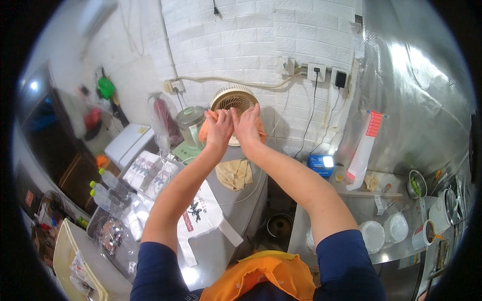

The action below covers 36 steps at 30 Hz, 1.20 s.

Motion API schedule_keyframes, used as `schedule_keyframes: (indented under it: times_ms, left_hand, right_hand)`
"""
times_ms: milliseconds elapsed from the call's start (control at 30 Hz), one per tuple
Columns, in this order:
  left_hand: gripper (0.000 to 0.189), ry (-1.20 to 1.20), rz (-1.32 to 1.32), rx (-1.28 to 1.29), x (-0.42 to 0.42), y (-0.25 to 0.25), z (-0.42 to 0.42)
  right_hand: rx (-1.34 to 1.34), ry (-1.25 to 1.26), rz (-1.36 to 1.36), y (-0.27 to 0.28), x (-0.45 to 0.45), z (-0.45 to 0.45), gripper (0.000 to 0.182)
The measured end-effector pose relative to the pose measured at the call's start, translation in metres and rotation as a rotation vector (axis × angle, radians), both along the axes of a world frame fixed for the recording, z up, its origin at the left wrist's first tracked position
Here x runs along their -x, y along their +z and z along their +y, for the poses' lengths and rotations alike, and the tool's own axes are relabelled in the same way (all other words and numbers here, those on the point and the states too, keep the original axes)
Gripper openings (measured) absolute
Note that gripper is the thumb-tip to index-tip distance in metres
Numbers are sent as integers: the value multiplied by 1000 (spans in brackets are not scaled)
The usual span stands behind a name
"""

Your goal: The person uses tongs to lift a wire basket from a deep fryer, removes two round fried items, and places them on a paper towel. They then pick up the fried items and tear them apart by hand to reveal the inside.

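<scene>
Both hands are raised to a beige table fan [234, 98] by the brick wall. An orange cloth [203, 131] is bunched under the fingers of my left hand [219, 128], at the fan's lower left. My right hand [246, 126] lies close beside it, with more of the orange cloth showing past its outer edge. The hands and cloth hide the lower front of the fan. Left of the fan stands a blender jug [191, 122] with a lid and pale green handle. A folded tan cloth [234, 174] lies on the metal counter below my wrists.
White plastic bags [199, 214] and capped bottles [101, 201] are on the left. Right of the counter is a gap with a metal pot [279, 225] low down. A blue box [320, 165], white bowls [372, 237] and a metal bowl of greens [417, 184] stand at the right. Cables run along the wall.
</scene>
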<state>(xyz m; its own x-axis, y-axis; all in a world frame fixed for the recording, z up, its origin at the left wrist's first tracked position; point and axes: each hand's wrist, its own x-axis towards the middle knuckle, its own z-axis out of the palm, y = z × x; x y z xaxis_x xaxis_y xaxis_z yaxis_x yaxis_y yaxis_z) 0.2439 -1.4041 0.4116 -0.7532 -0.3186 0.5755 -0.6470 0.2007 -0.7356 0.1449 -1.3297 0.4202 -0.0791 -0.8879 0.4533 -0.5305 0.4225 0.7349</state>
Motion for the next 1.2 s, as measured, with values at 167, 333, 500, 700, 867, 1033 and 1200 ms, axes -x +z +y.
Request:
schedule_keyframes:
  times_ms: [167,333,500,700,867,1033,1200]
  left_hand:
    - [65,-31,45,-96,2,-4,4]
    - [109,68,446,-1039,-4,1,-3]
    - [77,-53,634,-1763,-19,5,-38]
    - [55,-490,1225,-2736,-34,12,-41]
    - [59,-501,1412,-2701,-25,25,-22]
    - [62,-514,1382,-2785,-25,19,-26]
    - [62,-473,1341,-2825,-22,22,-18]
  right_hand:
    - [-18,-11,-44,-7,6,0,103]
    - [134,-16,-873,-2,5,-5,109]
    - [-11,217,-1944,-12,71,-8,95]
    - [-30,-17,-2773,-3,78,-3,81]
    - [-57,47,-2916,12,87,8,83]
    - [0,-8,-2897,17,76,15,78]
    - [-36,42,-2802,2,85,8,82]
